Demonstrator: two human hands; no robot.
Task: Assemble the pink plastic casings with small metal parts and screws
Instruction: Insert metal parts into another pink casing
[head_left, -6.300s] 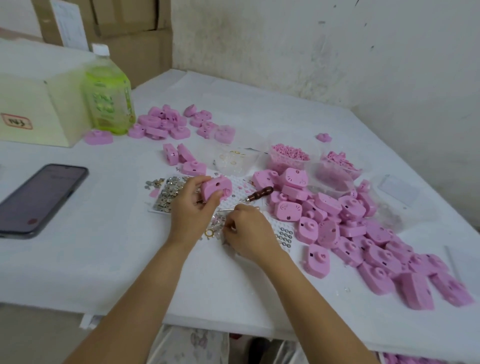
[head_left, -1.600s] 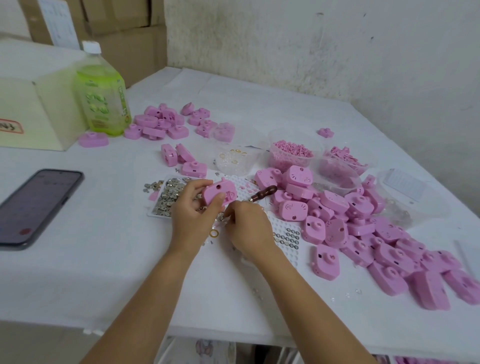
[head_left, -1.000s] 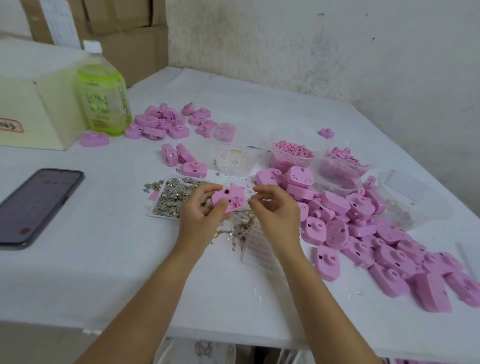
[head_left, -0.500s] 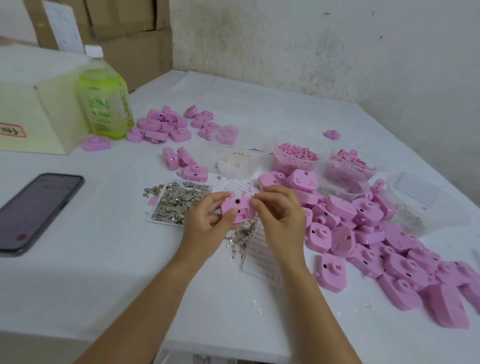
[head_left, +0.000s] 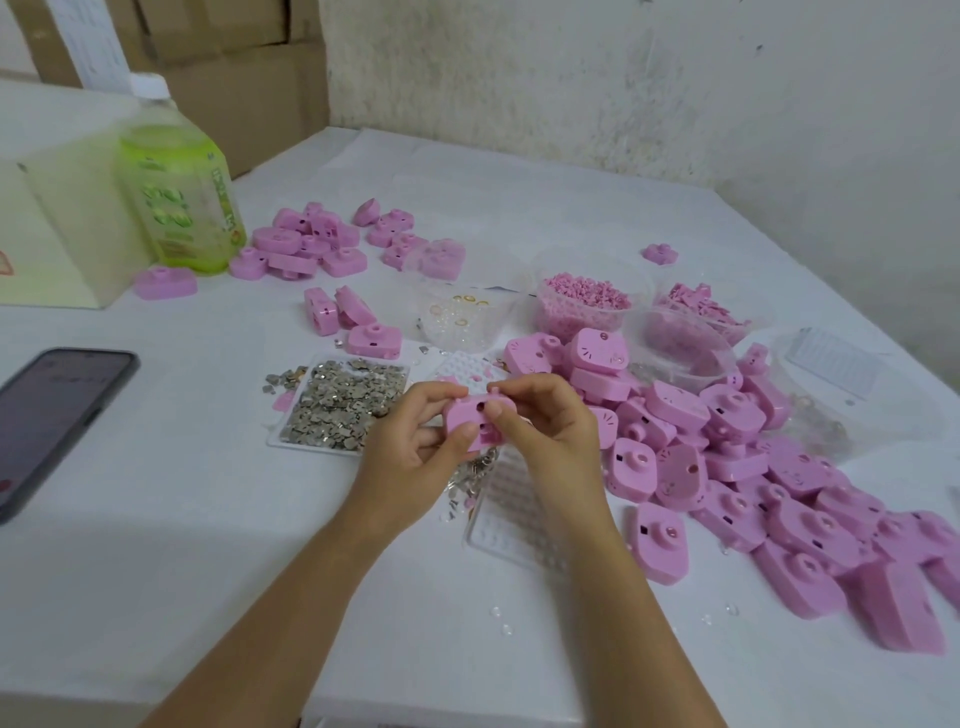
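Observation:
Both hands hold one pink casing (head_left: 470, 422) above the table's middle. My left hand (head_left: 410, 457) grips it from the left and below, thumb on its front. My right hand (head_left: 550, 436) pinches its top right corner with thumb and fingers. A white tray of small metal parts (head_left: 340, 410) lies just left of the hands. Below the casing, metal rings and bits (head_left: 470, 483) lie beside a clear dimpled tray (head_left: 514, 514). A large heap of pink casings (head_left: 727, 457) spreads to the right.
A phone (head_left: 47, 421) lies at the left edge. A green bottle (head_left: 176, 192) and a pale box (head_left: 57, 228) stand far left, with more casings (head_left: 306, 244) near them. Clear tubs of rings (head_left: 462, 317) and pink bits (head_left: 587, 301) sit behind the hands.
My right hand left the table and the screwdriver by the dimpled tray and came up to the casing. Both hands now hold the casing, turned so its front faces me.

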